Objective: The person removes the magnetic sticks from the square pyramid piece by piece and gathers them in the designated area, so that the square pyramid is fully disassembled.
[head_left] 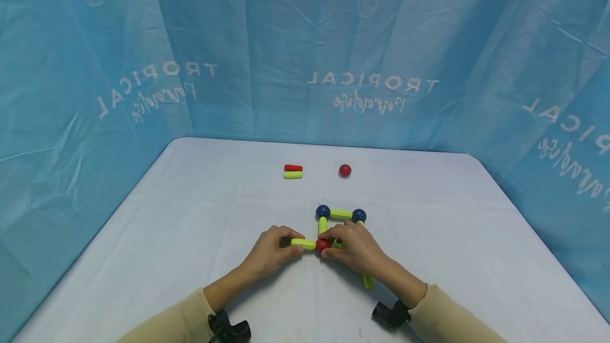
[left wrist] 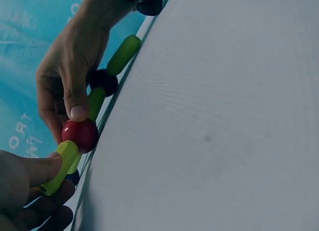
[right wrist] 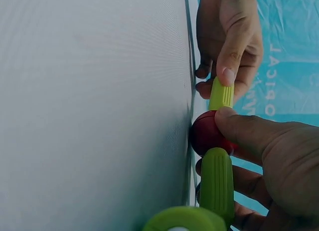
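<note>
My left hand (head_left: 271,251) pinches a yellow-green rod (head_left: 304,244) between thumb and fingers. The rod's far end meets a red ball (head_left: 322,246), which my right hand (head_left: 356,247) holds between thumb and fingertips. From this ball one green rod (head_left: 323,225) runs back to a dark blue ball (head_left: 322,211). Another rod (right wrist: 218,183) leads right, partly covered by my right hand, to a dark ball (left wrist: 103,83). A back rod (head_left: 341,214) links the first blue ball to a second blue ball (head_left: 359,216), forming a square frame. One more rod (head_left: 368,281) sticks out toward me beneath my right wrist.
Farther back on the white tablecloth (head_left: 229,184) lie a red rod (head_left: 293,168) and a yellow-green rod (head_left: 293,175), side by side. A loose red ball (head_left: 345,170) sits to their right. Blue printed curtains (head_left: 286,41) hang behind the table and along its sides.
</note>
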A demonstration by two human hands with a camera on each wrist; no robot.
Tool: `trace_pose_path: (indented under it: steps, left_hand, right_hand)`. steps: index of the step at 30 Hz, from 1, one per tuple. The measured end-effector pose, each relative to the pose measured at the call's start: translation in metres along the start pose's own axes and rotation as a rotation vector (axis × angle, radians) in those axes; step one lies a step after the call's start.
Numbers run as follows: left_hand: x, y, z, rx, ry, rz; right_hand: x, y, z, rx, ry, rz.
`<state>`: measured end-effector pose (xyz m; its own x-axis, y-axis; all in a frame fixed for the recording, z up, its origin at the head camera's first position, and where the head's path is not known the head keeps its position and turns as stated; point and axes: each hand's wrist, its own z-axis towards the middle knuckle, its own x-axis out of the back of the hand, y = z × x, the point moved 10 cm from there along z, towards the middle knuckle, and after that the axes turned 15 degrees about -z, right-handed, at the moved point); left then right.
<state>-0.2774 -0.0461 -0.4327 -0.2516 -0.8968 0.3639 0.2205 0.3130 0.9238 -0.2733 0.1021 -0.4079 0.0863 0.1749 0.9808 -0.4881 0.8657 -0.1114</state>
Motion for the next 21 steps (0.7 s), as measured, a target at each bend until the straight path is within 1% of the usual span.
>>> trace_pose_path:
  steps: [3, 5, 7, 12, 14, 18, 21]
  left_hand:
    - [0.0, 0.0, 0.0, 0.0, 0.002, -0.004]
    - [0.003, -0.003, 0.0, 0.01, 0.005, -0.004]
    - [0.013, -0.007, 0.0, 0.031, 0.037, -0.008]
    - [0.052, -0.023, 0.0, 0.088, 0.157, -0.011]
    - [0.063, -0.028, 0.002, 0.094, 0.169, -0.002]
    - [0.073, -0.031, 0.009, 0.075, 0.162, -0.008]
    - [0.077, -0.029, 0.022, 0.062, 0.176, -0.014]
  right_hand:
    - [-0.001, 0.0, 0.0, -0.006, -0.006, 0.011]
    - [-0.002, 0.001, 0.0, -0.009, -0.015, 0.021]
    - [-0.003, 0.001, 0.0, -0.013, -0.027, 0.032]
    - [-0.005, 0.005, -0.001, -0.039, -0.05, 0.055]
    - [-0.005, 0.007, -0.002, -0.043, -0.052, 0.06]
    - [-0.005, 0.006, -0.002, -0.035, -0.049, 0.078]
    - [-0.004, 0.005, -0.001, -0.031, -0.046, 0.082]
